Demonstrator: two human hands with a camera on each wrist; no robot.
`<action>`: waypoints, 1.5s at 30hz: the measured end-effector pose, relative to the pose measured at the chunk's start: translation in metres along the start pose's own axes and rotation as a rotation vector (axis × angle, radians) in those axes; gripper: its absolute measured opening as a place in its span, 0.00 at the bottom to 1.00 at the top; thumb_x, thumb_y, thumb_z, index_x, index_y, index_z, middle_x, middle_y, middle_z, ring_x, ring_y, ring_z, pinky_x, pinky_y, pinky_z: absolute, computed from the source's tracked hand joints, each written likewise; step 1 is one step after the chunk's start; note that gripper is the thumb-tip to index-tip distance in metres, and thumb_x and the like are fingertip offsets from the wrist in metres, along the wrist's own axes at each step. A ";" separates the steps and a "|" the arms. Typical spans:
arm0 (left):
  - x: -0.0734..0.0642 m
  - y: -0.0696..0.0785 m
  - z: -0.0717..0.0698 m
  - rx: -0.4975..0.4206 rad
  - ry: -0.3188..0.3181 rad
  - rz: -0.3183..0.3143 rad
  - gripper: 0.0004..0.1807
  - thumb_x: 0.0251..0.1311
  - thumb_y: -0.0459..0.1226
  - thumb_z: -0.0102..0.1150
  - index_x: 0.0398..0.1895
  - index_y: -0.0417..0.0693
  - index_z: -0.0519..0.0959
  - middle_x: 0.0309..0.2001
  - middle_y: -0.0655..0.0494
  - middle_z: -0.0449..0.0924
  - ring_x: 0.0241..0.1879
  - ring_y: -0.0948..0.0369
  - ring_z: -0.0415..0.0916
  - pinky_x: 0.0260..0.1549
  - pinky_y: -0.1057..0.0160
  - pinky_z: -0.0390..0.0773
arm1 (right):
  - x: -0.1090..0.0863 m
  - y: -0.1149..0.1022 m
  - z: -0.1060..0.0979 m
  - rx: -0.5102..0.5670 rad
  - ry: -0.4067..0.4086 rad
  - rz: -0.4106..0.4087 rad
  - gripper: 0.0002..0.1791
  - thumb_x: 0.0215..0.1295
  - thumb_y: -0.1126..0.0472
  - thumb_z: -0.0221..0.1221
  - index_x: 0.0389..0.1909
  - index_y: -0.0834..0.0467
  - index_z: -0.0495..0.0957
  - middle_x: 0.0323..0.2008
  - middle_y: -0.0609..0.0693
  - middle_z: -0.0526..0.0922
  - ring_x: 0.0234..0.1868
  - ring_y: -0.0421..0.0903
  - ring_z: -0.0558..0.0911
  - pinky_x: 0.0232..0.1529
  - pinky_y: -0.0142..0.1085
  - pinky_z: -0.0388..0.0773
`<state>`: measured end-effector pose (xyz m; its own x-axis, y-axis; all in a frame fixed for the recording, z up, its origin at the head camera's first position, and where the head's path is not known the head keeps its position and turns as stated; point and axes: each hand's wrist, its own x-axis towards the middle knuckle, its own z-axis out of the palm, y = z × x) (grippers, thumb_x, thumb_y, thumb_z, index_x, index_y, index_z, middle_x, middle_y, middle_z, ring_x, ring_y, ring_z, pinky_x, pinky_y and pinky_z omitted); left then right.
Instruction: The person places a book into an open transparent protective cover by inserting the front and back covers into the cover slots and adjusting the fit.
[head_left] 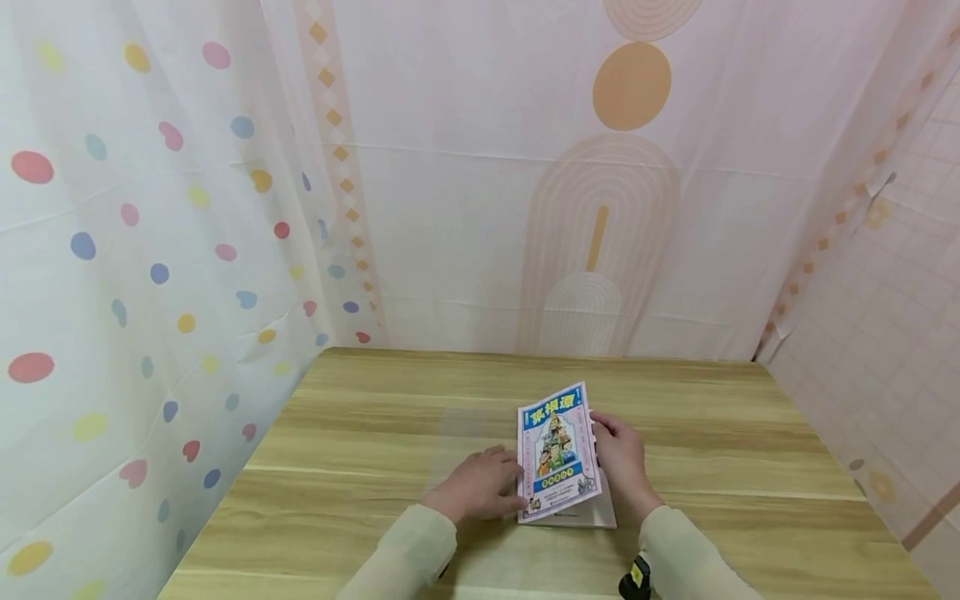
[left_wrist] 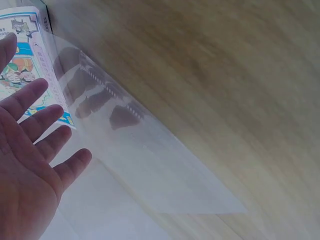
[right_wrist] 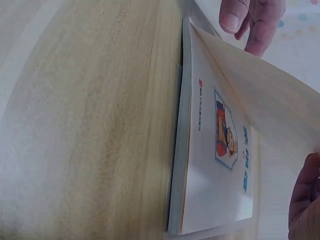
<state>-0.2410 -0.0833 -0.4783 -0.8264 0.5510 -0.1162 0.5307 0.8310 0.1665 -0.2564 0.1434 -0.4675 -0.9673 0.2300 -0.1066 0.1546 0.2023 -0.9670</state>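
A paperback book [head_left: 557, 454] with a blue-and-pink cartoon cover lies on the table, its front cover raised at an angle. My right hand [head_left: 622, 458] pinches the cover's free edge. In the right wrist view the white title page [right_wrist: 220, 145] shows under the lifted cover [right_wrist: 270, 85]. Left of the book, my left hand [head_left: 480, 485] is held with fingers spread beside the spine side. The left wrist view shows its palm [left_wrist: 30, 150] and loosely extended fingers over a clear plastic sheet [left_wrist: 145, 185], which reaches out from the book.
The wood-grain table [head_left: 360, 467] spreads around the book. A patterned curtain [head_left: 450, 208] hangs along its back edge, with a dotted curtain [head_left: 210, 317] at the left and a checked one [head_left: 877, 333] at the right. A black-and-yellow device [head_left: 636, 577] sits at the right wrist.
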 end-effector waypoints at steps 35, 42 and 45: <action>-0.005 -0.013 -0.004 -0.140 0.092 -0.047 0.33 0.67 0.52 0.57 0.70 0.47 0.69 0.68 0.48 0.69 0.69 0.48 0.64 0.66 0.46 0.63 | -0.003 -0.012 0.022 -0.086 -0.076 -0.340 0.17 0.75 0.59 0.54 0.58 0.58 0.80 0.42 0.56 0.85 0.33 0.45 0.84 0.31 0.38 0.83; -0.006 -0.014 -0.005 -0.164 0.116 -0.044 0.31 0.67 0.50 0.58 0.69 0.46 0.70 0.67 0.47 0.71 0.67 0.48 0.66 0.65 0.46 0.65 | -0.006 -0.016 0.024 -0.257 -0.081 -0.506 0.18 0.73 0.61 0.56 0.61 0.59 0.78 0.49 0.58 0.84 0.39 0.49 0.85 0.37 0.40 0.82; -0.006 -0.014 -0.006 -0.173 0.116 -0.044 0.31 0.68 0.49 0.58 0.69 0.45 0.70 0.67 0.46 0.71 0.67 0.48 0.66 0.65 0.46 0.65 | -0.007 -0.017 0.026 -0.323 -0.098 -0.515 0.20 0.74 0.58 0.56 0.63 0.57 0.77 0.52 0.58 0.82 0.45 0.52 0.84 0.43 0.46 0.81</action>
<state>-0.2450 -0.0985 -0.4744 -0.8697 0.4933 -0.0150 0.4614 0.8235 0.3301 -0.2573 0.1140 -0.4562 -0.9456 -0.0599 0.3199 -0.2993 0.5459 -0.7826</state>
